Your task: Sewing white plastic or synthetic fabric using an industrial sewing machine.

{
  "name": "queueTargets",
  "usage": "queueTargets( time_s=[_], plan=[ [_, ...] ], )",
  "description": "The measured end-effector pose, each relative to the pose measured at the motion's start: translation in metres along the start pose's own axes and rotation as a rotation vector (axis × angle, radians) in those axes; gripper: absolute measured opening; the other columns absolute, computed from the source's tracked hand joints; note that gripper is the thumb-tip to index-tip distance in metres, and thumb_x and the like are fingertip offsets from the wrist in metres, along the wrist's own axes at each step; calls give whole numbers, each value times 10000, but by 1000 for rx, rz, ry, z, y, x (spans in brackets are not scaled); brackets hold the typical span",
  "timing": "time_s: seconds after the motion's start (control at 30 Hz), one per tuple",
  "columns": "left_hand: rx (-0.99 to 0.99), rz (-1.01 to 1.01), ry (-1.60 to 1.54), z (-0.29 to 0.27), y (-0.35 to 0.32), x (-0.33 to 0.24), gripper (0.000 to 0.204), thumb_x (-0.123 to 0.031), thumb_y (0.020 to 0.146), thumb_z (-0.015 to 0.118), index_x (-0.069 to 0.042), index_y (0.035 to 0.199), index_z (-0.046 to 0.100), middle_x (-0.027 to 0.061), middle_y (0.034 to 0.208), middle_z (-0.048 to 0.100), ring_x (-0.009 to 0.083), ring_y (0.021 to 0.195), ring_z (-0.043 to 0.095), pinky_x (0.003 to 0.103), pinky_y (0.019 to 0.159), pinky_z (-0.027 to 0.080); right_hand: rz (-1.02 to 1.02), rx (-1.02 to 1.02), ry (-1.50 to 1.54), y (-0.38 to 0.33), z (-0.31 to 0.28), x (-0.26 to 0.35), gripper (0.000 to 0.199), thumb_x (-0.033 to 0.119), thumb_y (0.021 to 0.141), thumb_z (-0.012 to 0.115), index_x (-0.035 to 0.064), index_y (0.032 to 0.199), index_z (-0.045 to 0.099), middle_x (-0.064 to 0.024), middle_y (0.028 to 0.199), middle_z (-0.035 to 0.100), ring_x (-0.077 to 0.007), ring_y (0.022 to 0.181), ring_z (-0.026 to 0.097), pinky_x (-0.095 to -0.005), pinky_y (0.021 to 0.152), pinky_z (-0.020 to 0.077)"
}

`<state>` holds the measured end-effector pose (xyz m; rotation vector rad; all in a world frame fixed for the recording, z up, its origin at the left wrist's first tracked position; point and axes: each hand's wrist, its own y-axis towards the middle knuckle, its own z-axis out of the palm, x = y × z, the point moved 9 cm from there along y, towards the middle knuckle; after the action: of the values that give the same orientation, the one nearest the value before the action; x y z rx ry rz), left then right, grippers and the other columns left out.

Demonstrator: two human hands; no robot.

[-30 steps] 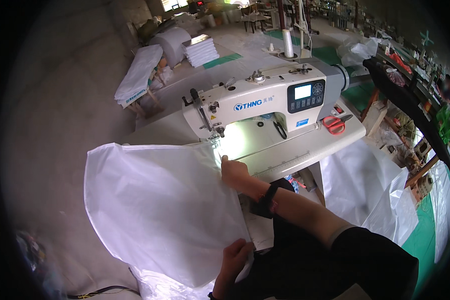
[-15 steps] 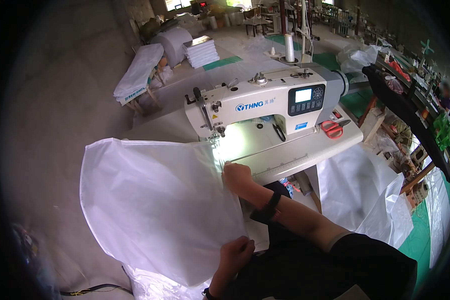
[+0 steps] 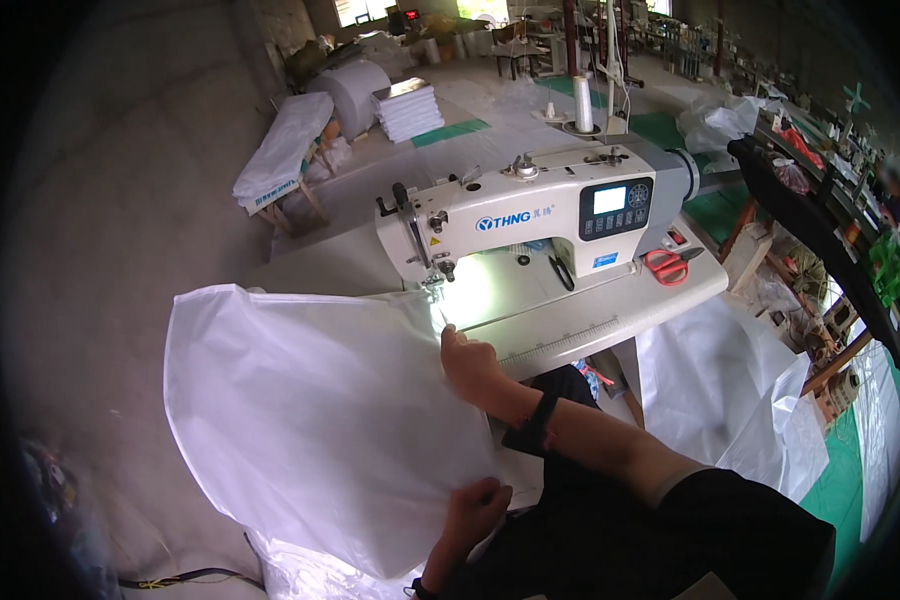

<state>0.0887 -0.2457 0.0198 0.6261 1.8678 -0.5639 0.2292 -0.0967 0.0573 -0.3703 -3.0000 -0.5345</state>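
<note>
A large white plastic-like sheet (image 3: 320, 410) spreads left of a white sewing machine (image 3: 500, 220), its upper right corner lying under the lit needle area. My right hand (image 3: 470, 365) is closed on the sheet's right edge, just in front of the needle. Lower down the same edge, my left hand (image 3: 478, 508) also grips the sheet, with its fingers curled round the border. The sheet's left part hangs over the table's side. Cloth and fingers hide the exact grip of both hands.
On the machine bed lie red-handled scissors (image 3: 670, 266) and small black snips (image 3: 562, 272). A thread cone (image 3: 583, 105) stands behind. More white sheeting (image 3: 720, 390) hangs at the right, near a cluttered rack. Stacked white sheets (image 3: 408, 112) sit at the back.
The machine and surroundings sit slightly lower and further right in the picture. Both hands keep their hold; the right hand is a little lower along the edge relative to the needle.
</note>
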Motion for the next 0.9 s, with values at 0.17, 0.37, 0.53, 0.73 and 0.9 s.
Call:
queueTargets(
  time_s=[0.17, 0.37, 0.53, 0.73, 0.9],
  plan=[
    [-27, -13, -22, -2, -3, 17, 244, -171, 810, 633, 20, 698, 529, 87, 542, 464, 68, 554, 400, 291, 507, 397, -8, -14, 113, -11, 2, 0, 145, 74, 745, 571, 4, 869, 594, -104, 879, 584, -214, 826, 608, -316, 620, 529],
    [-83, -66, 13, -9, -7, 12, 242, -172, 810, 629, 7, 684, 526, 100, 530, 428, 66, 548, 381, 299, 494, 386, 75, -50, 253, -9, -8, -9, 201, 96, 760, 562, 0, 936, 572, -130, 902, 574, -244, 890, 594, -346, 665, 529],
    [-58, 89, 108, -11, -2, -23, 250, -181, 811, 631, 2, 678, 524, 107, 532, 434, 88, 516, 387, 306, 493, 388, 275, 138, 295, 13, 5, -31, 253, 111, 822, 520, -17, 1040, 526, -155, 886, 613, -301, 811, 642, -390, 673, 524],
    [62, 148, 129, -11, 7, -34, 239, -179, 806, 635, 5, 690, 535, 116, 534, 445, 107, 501, 405, 313, 497, 398, 291, 190, 451, 25, 25, -42, 236, 135, 866, 484, -27, 1033, 521, -205, 848, 660, -325, 776, 661, -433, 646, 514],
    [79, 78, 96, -6, 7, -16, 251, -198, 783, 656, 13, 696, 550, 122, 539, 457, 87, 518, 405, 309, 498, 397, 142, 201, 262, 18, 25, -25, 283, 122, 822, 530, -21, 1066, 506, -148, 759, 656, -294, 674, 658, -412, 568, 507]
  ],
)
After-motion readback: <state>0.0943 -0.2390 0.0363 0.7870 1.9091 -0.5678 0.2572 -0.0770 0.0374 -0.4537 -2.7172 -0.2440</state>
